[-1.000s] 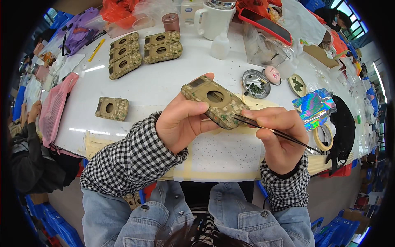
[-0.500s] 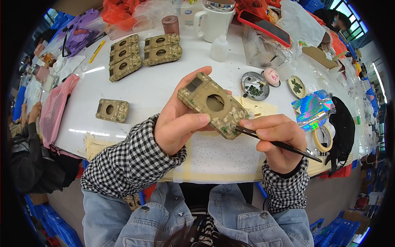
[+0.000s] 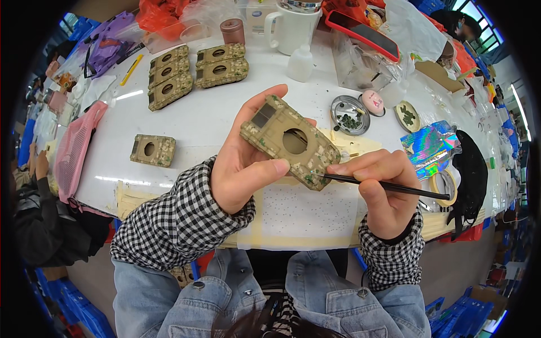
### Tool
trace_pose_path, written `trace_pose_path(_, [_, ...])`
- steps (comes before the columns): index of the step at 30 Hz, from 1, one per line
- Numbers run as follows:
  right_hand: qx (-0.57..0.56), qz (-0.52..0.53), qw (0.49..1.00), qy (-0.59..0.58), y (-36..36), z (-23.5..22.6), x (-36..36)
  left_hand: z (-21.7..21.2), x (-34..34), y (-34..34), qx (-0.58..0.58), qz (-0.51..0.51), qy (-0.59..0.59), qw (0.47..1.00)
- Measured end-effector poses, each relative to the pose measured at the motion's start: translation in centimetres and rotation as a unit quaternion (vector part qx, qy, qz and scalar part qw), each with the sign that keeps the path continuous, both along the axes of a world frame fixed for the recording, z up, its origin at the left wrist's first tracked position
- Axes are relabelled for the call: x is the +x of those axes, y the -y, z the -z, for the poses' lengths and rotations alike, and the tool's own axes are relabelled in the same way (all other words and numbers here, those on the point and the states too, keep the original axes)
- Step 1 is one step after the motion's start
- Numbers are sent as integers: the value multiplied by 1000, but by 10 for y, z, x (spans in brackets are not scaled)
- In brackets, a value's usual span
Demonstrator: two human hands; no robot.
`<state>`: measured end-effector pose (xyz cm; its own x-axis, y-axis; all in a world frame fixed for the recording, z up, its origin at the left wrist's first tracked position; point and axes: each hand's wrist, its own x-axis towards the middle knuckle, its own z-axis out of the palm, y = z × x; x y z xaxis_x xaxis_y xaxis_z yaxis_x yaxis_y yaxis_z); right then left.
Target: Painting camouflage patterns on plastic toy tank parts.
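My left hand [image 3: 242, 163] is closed round a camouflage-painted model tank hull [image 3: 282, 127], its thumb along the near edge. The hull is tilted, with a round opening in its top and a dark grille at its far left end. My right hand [image 3: 386, 188] pinches black tweezers [image 3: 394, 186], whose tips touch the hull's near right end. Anything tiny between the tips is too small to make out. Below the hull lies a white sheet with small dark specks [image 3: 304, 217]. A single similar hull [image 3: 153, 150] rests on the table to the left.
Several more hulls [image 3: 171, 90] stand in two groups at the far left. Right of my hands are a round metal dish [image 3: 350, 129] of small dark green parts, a paler dish [image 3: 407, 115], a tape roll [image 3: 436, 186] and a black bag [image 3: 469, 174]. A white mug [image 3: 295, 31] stands behind.
The tweezers have turned in my right hand: their rear end has swung up and to the right, while the tips stay at the hull. The hull has barely shifted.
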<state>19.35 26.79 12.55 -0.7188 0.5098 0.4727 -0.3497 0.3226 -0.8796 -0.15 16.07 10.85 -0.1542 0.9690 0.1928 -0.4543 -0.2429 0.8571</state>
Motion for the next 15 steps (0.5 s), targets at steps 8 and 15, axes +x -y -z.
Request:
trace_pose_path(8, [1,1,1000,-1,0,1,-1,0,2,0,-15,-22,-13,1000])
trace_pose_path(15, [9,12,1000,7,1,1,-1,-1,3,1,-25,-18,-1,1000])
